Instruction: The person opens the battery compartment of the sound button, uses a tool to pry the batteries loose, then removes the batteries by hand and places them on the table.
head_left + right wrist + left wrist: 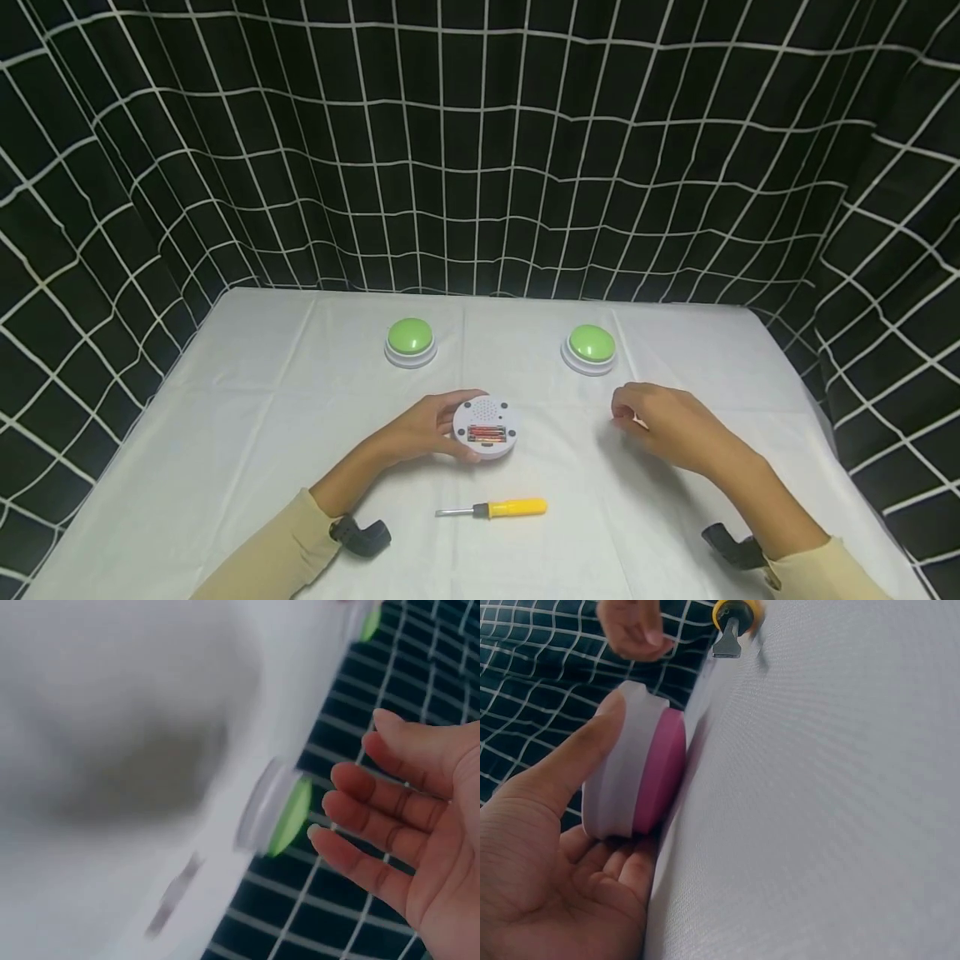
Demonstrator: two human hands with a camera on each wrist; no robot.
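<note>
My left hand point(426, 429) grips a round push-button light or buzzer point(484, 450) by its rim, thumb on one side and fingers on the other. Its white underside faces up, showing speaker holes and an uncovered compartment with red batteries point(487, 433). The left wrist view shows its pink dome point(661, 772) turned down toward the cloth. My right hand point(675, 425) hovers over the table on the right; in the right wrist view its loosely bent fingers point(379, 791) hold nothing. A yellow-handled flat screwdriver point(517, 507) lies in front of the button, touched by neither hand.
Two green-domed buttons stand dome-up farther back, one on the left point(410, 340) and one on the right point(590, 347). A blurred grey strip point(174, 896) lies near the right one. White cloth point(315, 392) covers the table; black gridded curtains point(480, 167) surround it.
</note>
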